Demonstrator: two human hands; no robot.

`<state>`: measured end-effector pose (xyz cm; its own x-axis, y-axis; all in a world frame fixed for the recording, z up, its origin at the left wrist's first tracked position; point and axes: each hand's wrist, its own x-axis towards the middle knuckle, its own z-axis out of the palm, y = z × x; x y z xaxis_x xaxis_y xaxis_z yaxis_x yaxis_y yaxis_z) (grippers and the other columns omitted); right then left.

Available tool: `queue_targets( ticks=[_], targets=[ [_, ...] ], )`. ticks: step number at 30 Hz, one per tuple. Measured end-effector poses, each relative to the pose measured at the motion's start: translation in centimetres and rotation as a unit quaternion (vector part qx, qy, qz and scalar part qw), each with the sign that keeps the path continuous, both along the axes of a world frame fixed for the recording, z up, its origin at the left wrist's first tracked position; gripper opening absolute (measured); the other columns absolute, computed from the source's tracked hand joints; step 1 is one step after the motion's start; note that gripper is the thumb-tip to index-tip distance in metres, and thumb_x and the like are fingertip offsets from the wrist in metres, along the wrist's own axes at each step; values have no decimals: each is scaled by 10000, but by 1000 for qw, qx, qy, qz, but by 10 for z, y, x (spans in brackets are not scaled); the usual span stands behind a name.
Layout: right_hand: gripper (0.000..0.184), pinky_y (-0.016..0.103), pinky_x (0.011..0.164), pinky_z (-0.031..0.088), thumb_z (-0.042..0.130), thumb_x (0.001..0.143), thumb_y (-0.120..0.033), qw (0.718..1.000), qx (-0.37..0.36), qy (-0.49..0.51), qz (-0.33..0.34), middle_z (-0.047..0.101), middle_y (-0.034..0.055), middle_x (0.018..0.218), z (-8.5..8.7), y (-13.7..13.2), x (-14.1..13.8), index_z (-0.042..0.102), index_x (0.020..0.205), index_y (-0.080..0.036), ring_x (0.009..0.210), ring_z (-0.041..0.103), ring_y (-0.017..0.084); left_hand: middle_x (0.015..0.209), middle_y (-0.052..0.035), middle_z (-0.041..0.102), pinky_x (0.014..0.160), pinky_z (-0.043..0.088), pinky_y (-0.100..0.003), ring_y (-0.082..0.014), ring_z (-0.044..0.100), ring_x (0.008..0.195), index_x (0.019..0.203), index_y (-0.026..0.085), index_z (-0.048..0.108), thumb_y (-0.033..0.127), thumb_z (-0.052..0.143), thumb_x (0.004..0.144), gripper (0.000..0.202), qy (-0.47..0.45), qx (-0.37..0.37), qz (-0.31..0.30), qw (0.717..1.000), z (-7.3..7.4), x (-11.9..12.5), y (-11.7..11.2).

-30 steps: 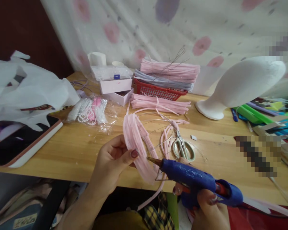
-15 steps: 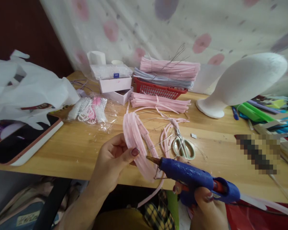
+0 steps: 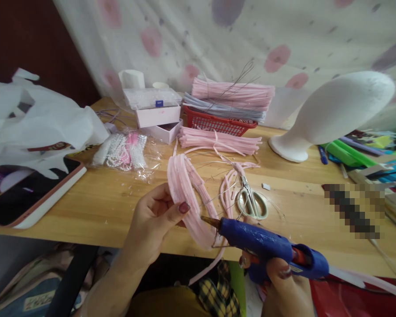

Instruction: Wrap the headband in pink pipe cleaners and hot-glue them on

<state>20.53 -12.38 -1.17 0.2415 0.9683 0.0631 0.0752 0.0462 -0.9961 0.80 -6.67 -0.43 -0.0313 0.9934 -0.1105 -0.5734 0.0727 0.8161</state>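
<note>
Between the thumb and fingers of my left hand [image 3: 158, 215] is a curved pink headband [image 3: 185, 189] made of strips laid side by side. My right hand [image 3: 280, 273] is wrapped around a blue hot glue gun [image 3: 260, 237]. The brown nozzle points left, at the headband's lower outer face; whether it touches cannot be made out. Just beyond the headband, scissors [image 3: 251, 202] with pale handles lie among loose pink strips [image 3: 227, 189] and thin wires.
A bundle of pink strips [image 3: 221, 141] lies before a red basket [image 3: 218, 122] holding more strips. White boxes [image 3: 158, 116] and bagged beads [image 3: 125, 149] stand left. A white foam head [image 3: 336, 114] is at right, a plastic bag [image 3: 42, 119] and tablet-like device [image 3: 36, 193] far left.
Almost nothing differs. The headband and my left hand have shifted very slightly to the left and up; the glue gun stays in nearly the same spot.
</note>
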Motion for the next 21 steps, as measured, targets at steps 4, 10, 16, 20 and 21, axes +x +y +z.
queue_targets(
  ticks=[4, 10, 16, 20, 21],
  targets=[
    [509, 322, 649, 538, 626, 792, -695, 999, -1, 6, -41, 680, 49, 666, -3, -1, 1, 630, 636, -210, 622, 633, 205, 709, -16, 741, 537, 582, -191, -117, 666, 588, 779, 185, 770, 332, 902, 587, 275, 1, -2, 1, 1000, 1, 0, -1],
    [411, 307, 611, 509, 709, 772, -607, 1000, -1, 8, -3, 667, 30, 648, -4, -2, 4, 658, 652, -217, 608, 616, 201, 680, -13, 728, 528, 571, -179, -111, 661, 576, 777, 180, 765, 345, 908, 567, 304, 5, 0, 16, 1000, 3, 2, 0],
    [463, 295, 564, 478, 641, 830, -615, 999, 34, -18, -4, 628, 21, 600, 0, 1, 2, 632, 602, -211, 556, 574, 176, 668, -11, 716, 511, 572, -191, -107, 644, 544, 761, 169, 754, 356, 905, 567, 309, 13, -2, 19, 1000, 2, 1, 0],
    [484, 289, 562, 471, 635, 820, -642, 999, 37, -32, 6, 613, 23, 607, 2, 2, 3, 636, 608, -207, 565, 563, 172, 648, 2, 701, 501, 568, -188, -98, 630, 524, 747, 169, 745, 360, 910, 552, 319, 13, -11, 25, 1000, 4, 1, 1],
    [487, 287, 556, 468, 630, 818, -653, 998, 40, -37, 10, 607, 21, 605, 3, 2, 3, 641, 624, -207, 566, 561, 172, 637, 5, 695, 493, 563, -183, -96, 626, 519, 737, 167, 741, 363, 913, 543, 325, 12, -13, 28, 999, 5, 2, 1]
  ],
)
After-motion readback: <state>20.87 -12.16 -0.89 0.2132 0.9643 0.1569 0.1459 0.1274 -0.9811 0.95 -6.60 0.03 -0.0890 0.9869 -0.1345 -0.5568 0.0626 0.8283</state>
